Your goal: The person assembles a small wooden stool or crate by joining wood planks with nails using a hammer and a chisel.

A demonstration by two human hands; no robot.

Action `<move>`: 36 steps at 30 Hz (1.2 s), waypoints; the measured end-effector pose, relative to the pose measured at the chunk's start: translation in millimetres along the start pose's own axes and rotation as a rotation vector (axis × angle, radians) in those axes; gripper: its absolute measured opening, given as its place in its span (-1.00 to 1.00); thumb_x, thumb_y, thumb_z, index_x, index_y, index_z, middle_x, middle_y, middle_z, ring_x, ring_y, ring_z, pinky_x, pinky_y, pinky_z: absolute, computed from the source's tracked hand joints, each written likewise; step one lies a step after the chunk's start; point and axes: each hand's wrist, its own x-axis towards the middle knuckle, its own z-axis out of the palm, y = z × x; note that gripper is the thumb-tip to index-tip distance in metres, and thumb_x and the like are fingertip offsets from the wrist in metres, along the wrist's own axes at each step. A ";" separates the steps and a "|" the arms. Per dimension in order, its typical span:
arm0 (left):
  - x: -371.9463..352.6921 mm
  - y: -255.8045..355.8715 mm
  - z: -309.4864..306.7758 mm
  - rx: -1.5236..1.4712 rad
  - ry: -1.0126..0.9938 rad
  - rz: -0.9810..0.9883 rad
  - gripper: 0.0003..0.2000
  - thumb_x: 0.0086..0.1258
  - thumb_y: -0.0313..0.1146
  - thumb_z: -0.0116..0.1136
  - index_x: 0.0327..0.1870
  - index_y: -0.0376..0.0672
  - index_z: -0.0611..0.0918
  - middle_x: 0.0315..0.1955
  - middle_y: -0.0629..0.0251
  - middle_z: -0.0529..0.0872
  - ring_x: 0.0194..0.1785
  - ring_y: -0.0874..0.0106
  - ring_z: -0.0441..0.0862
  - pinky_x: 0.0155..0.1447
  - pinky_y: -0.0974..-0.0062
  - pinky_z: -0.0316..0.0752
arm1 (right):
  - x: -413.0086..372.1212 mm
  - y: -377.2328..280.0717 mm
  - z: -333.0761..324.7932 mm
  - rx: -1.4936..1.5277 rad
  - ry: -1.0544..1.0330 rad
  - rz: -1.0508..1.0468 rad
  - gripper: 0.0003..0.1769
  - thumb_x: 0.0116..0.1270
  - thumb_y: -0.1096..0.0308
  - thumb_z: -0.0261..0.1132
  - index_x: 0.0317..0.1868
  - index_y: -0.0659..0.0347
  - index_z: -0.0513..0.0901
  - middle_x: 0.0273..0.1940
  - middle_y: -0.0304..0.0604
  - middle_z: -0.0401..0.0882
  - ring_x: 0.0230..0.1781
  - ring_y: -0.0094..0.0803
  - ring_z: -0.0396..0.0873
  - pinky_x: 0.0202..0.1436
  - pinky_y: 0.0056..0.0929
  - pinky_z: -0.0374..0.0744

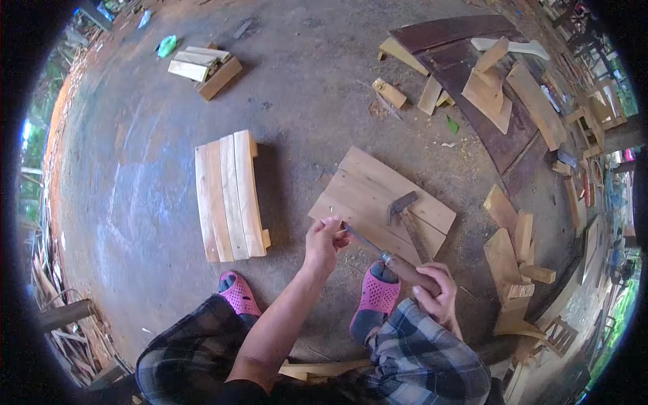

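Observation:
My right hand (437,291) is wrapped round the wooden handle of a chisel (403,268), which has a metal collar and a long narrow blade. The blade slants up and left to my left hand (325,244), whose fingers are pinched at its tip. Whether something small is also between those fingers is hidden. Under and beyond the hands lies a flat panel of joined boards (364,189) on the floor. A hammer (403,208) rests on the panel, its head toward the middle and its handle pointing down toward my right hand.
A slatted wooden piece (229,196) stands left of the panel. Farther back lie a small stack of wood (206,67) and a green bag (167,46). Wood offcuts (516,243) and a dark board (459,67) lie on the right. My pink clogs (379,295) are close below.

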 end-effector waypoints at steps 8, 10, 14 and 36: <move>0.9 -25.9 -25.8 -0.155 0.045 -0.239 -0.85 0.53 -0.29 0.00 -0.16 -0.16 0.53 -0.31 0.33 0.60 -0.32 0.45 0.63 -0.20 0.54 0.57 | 30.0 -15.1 23.7 0.761 0.139 0.240 -0.57 0.24 0.39 0.36 0.06 0.30 0.42 0.02 0.06 0.49 -0.29 -0.36 0.57 -0.37 -0.43 0.58; 8.6 -23.4 -30.9 -0.125 0.024 -0.204 -0.83 0.54 -0.26 -0.01 -0.16 -0.16 0.53 -0.29 0.32 0.61 -0.29 0.45 0.64 -0.19 0.53 0.56 | 40.7 -23.1 24.6 0.691 0.112 0.216 -0.59 0.24 0.42 0.36 0.05 0.30 0.44 0.02 0.07 0.49 -0.21 -0.31 0.57 -0.30 -0.40 0.61; 9.4 -15.5 -37.3 -0.052 0.093 -0.085 -0.84 0.52 -0.24 0.03 -0.18 -0.13 0.54 -0.29 0.36 0.63 -0.27 0.48 0.65 -0.20 0.54 0.53 | 68.5 -32.1 27.5 0.160 0.088 -0.118 -0.57 0.09 0.57 0.42 0.00 0.27 0.53 -0.05 -0.01 0.59 -0.09 -0.23 0.60 0.02 -0.29 0.57; -2.7 -29.9 -28.2 0.213 0.060 0.114 -0.82 0.43 -0.35 0.16 -0.01 -0.12 0.52 -0.24 0.41 0.60 -0.24 0.55 0.58 -0.20 0.55 0.46 | 83.1 -51.4 56.6 0.104 0.070 -0.172 -0.59 0.02 0.58 0.44 -0.07 0.28 0.57 -0.08 0.02 0.59 -0.04 -0.21 0.58 0.07 -0.31 0.54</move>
